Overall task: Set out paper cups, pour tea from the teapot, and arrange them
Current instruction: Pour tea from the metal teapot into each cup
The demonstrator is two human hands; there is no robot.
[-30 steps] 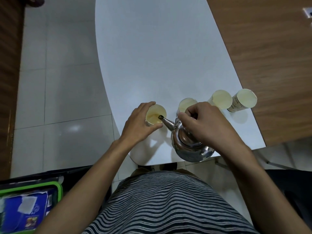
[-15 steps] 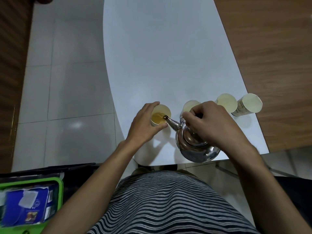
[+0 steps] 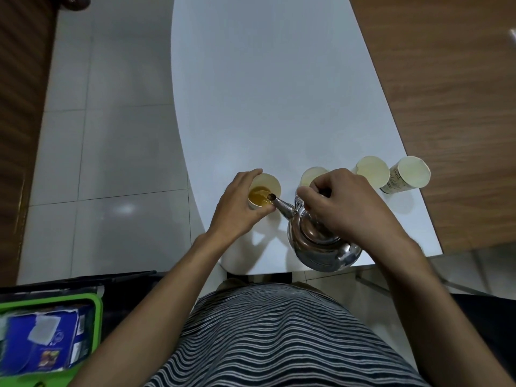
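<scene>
A steel teapot (image 3: 321, 241) is tilted to the left, its spout over a paper cup (image 3: 268, 188) that holds amber tea. My left hand (image 3: 240, 208) wraps around that cup from the left. My right hand (image 3: 346, 205) grips the teapot's handle from above and hides it. Behind my right hand stands a second paper cup (image 3: 311, 175), partly hidden. Two more paper cups (image 3: 372, 170) (image 3: 410, 174) stand to the right, near the white table's right edge.
The white table (image 3: 265, 93) stretches away from me, with a brown wooden surface (image 3: 446, 93) along its right side. Grey floor tiles lie to the left. A green tray (image 3: 95, 317) with a blue packet (image 3: 42, 339) sits at bottom left.
The tea level in the left cup has risen and looks darker. The teapot stays tilted over it; both hands keep their grips.
</scene>
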